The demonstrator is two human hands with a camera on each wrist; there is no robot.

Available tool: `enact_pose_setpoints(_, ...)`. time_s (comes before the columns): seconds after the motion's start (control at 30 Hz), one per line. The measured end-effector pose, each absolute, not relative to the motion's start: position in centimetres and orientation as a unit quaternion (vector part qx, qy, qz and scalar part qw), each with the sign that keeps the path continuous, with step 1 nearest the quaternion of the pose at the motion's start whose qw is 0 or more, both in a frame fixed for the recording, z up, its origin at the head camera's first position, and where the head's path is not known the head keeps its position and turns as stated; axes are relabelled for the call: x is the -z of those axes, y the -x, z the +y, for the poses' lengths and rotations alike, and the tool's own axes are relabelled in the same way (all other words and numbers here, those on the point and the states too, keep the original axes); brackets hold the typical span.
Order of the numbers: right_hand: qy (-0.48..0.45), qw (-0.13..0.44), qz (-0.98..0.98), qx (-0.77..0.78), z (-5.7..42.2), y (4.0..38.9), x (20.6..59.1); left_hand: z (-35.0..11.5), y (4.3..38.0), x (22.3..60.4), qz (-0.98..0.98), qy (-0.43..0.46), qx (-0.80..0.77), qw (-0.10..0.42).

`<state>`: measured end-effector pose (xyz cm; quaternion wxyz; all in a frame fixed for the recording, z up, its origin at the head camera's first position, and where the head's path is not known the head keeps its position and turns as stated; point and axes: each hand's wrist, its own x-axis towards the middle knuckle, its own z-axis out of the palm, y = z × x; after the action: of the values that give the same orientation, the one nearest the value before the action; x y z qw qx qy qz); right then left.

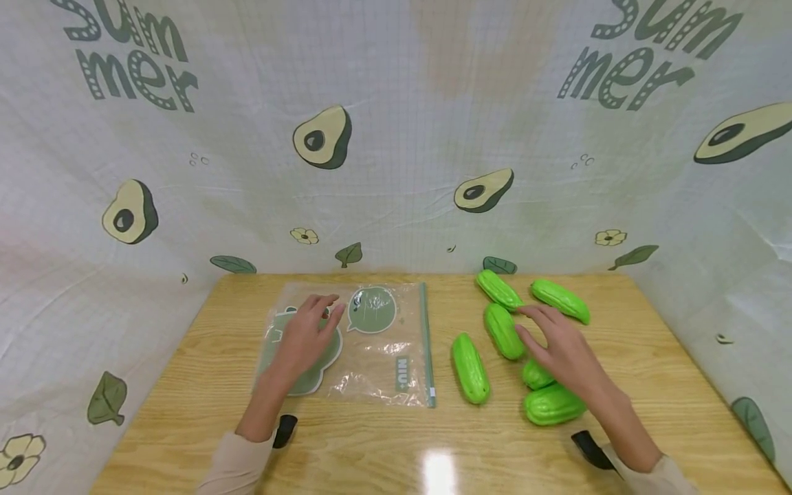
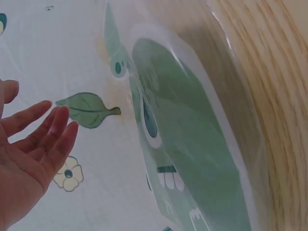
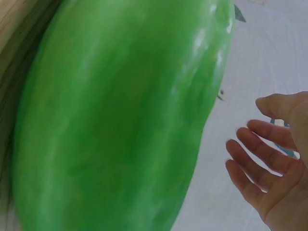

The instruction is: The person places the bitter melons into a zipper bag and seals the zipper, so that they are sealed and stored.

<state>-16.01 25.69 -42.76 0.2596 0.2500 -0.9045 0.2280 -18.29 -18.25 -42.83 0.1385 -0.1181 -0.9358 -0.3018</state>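
Observation:
A clear zip bag (image 1: 383, 371) with green cartoon prints lies flat on the table, its green zip edge to the right. My left hand (image 1: 307, 335) hovers over the bag's left part with loosely bent fingers and nothing in them. To the right lie several glossy, bright green cucumbers (image 1: 470, 369), which look like plastic. My right hand (image 1: 563, 347) is above the right-hand group, fingers relaxed and holding nothing; it partly hides one cucumber (image 1: 537, 375). In the right wrist view a cucumber (image 3: 120, 115) looms close, apart from the fingers (image 3: 262, 149).
The wooden table (image 1: 365, 447) ends at a pale fabric backdrop (image 1: 396, 227) printed with avocados and leaves, which rises behind it and at both sides. Two cucumbers (image 1: 559, 300) lie near the table's back edge. Dark wrist straps (image 1: 284, 431) show at both sleeves.

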Motion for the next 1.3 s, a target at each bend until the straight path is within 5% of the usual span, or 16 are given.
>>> enact_pose_setpoints(0.43, -0.254, 0.233, -0.906, -0.244, 23.2, 16.7, 42.5, -15.9, 18.9, 43.1, -0.927, 0.149, 0.305, 0.161)
enact_pose_setpoints(1.3, -0.246, 0.163, -0.918, -0.265, 18.2, 18.3, 42.0, -10.7, 19.5, 43.9, -0.912, 0.183, 0.346, 0.122)
